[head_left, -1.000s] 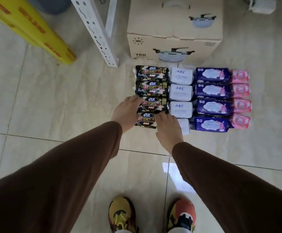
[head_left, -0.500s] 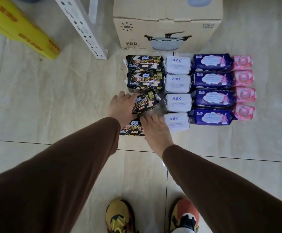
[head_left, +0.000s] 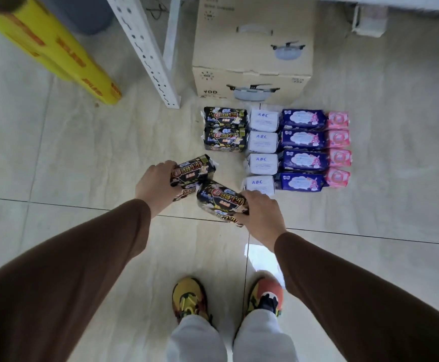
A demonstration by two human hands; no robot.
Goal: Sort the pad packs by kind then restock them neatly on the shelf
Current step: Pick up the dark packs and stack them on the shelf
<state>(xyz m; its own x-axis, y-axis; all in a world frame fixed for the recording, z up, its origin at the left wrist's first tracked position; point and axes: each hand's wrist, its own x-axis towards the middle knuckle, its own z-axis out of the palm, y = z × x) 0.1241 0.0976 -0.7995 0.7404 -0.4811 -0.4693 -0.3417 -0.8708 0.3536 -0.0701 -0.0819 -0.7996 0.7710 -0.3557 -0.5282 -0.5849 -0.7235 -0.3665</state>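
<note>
Left hand point(head_left: 153, 183) grips 1 black pack point(head_left: 191, 171), right hand point(head_left: 261, 218) another point(head_left: 219, 201), both lifted off the floor. Sorting looks done: 2 black packs point(head_left: 224, 129), white point(head_left: 262, 147), blue point(head_left: 303, 150) and pink point(head_left: 338, 148) columns remain unshelved.

Four kinds of pad pack are in sight. Two black packs point(head_left: 224, 118) lie on the floor, and at least two more black ones are held up, one in the left hand point(head_left: 153, 186) and one in the right hand point(head_left: 261, 218). There are four white packs point(head_left: 263, 120), four purple packs point(head_left: 303, 119) and four pink packs point(head_left: 338, 120), besides one cardboard box point(head_left: 252, 58).
</note>
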